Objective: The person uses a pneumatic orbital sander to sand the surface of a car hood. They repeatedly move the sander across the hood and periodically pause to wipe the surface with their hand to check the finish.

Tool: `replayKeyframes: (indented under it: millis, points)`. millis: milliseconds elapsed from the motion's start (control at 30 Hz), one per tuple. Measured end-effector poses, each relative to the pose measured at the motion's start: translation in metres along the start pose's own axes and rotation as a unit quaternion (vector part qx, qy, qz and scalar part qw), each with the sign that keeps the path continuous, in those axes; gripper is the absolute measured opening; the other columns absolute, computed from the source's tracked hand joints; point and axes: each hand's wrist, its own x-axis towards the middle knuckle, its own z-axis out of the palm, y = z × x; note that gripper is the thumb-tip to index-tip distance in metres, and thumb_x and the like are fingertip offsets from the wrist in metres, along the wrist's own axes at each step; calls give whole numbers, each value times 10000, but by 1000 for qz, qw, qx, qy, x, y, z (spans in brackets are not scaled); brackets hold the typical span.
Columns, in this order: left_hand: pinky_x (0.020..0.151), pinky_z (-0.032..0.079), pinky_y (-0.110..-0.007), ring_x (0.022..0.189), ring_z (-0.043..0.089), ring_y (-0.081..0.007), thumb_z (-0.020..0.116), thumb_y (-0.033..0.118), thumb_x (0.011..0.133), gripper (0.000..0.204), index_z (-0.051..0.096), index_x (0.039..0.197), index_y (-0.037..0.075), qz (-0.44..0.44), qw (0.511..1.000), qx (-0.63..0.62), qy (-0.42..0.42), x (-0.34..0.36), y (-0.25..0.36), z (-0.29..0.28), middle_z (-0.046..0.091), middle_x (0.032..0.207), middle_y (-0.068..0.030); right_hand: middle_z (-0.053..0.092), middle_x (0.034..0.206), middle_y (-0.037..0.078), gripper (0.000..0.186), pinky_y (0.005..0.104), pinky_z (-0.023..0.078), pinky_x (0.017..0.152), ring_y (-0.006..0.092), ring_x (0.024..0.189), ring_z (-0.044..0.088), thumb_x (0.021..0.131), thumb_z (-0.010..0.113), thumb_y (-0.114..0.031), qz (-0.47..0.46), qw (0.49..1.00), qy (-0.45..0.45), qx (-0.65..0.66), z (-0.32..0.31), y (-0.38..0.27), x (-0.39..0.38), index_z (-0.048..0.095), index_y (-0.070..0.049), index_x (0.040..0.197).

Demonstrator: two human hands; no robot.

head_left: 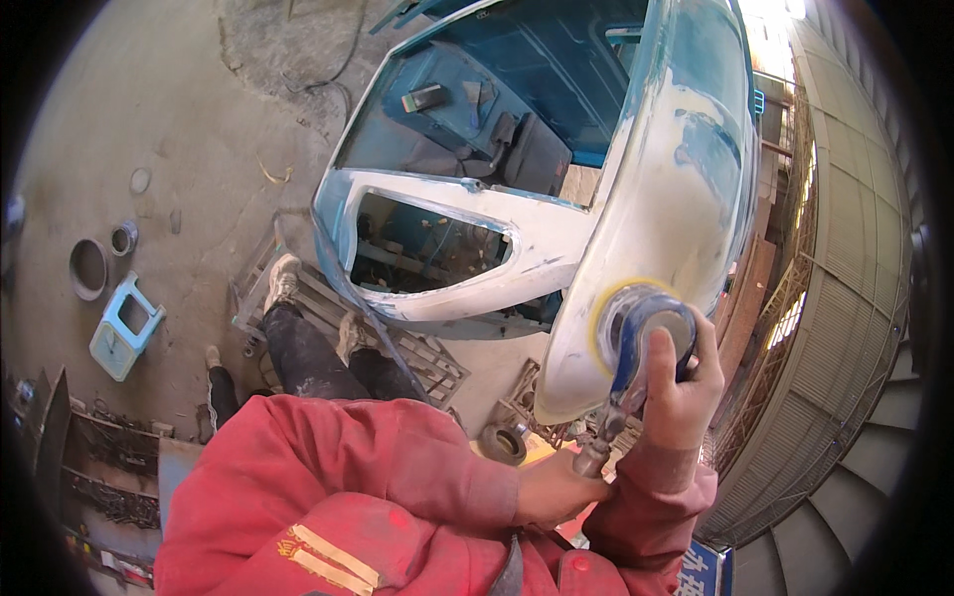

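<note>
From my remote seat I judge the risk to be the blue-bodied round air sander with its yellow pad tipping on the curved white-primed blue vehicle body panel and gouging it, should my wrist roll. My right hand is wrapped tight around the sander's body at 4 o'clock. My left hand closes on its metal hose fitting at 5 o'clock.

Dusty red work jacket with long cuffed sleeves, dark dusty trousers, pale worn shoes
</note>
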Motion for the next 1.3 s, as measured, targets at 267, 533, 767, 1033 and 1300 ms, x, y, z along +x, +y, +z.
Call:
replayKeyframes:
  millis: [267, 533, 767, 1033, 1300]
  points:
    - [463, 389, -366, 535, 526, -136, 663, 213, 913, 175, 626, 881, 45, -51, 998, 24, 10, 28, 44, -19, 542, 632, -33, 720, 964, 62, 418, 258, 535, 702, 113, 813, 664, 956, 766, -221, 2, 1000, 4, -13, 5, -4, 50, 638, 17, 1276]
    - [514, 425, -372, 572, 552, -158, 695, 203, 924, 151, 664, 920, 55, -45, 995, 84, -7, 1, 12, -18, 534, 633, -44, 725, 990, 74, 406, 277, 558, 768, 126, 871, 678, 960, 753, -178, -19, 999, 27, -14, 9, -1, 7, 634, 17, 1297]
    - [581, 464, -396, 670, 608, -223, 671, 156, 896, 93, 670, 893, 63, -75, 992, 99, -25, 2, -4, -16, 570, 701, -86, 704, 865, 61, 378, 237, 477, 548, 95, 615, 618, 989, 716, -157, -20, 1000, 19, 14, 7, 5, -1, 614, 28, 1302]
    - [457, 361, -338, 533, 513, -145, 670, 229, 894, 146, 650, 898, 85, -103, 992, -72, 11, 52, 54, -27, 578, 675, -27, 723, 911, 51, 379, 225, 505, 614, 73, 698, 644, 986, 743, -240, -85, 996, 15, -31, 5, 0, 80, 656, 9, 1257]
    - [436, 311, -323, 486, 455, -127, 652, 202, 912, 128, 618, 864, 89, -62, 985, -158, -30, 84, 89, -38, 529, 626, -11, 737, 984, 57, 410, 269, 553, 776, 109, 876, 670, 956, 769, -296, -144, 988, 21, -52, 6, -1, 135, 699, 12, 1217]
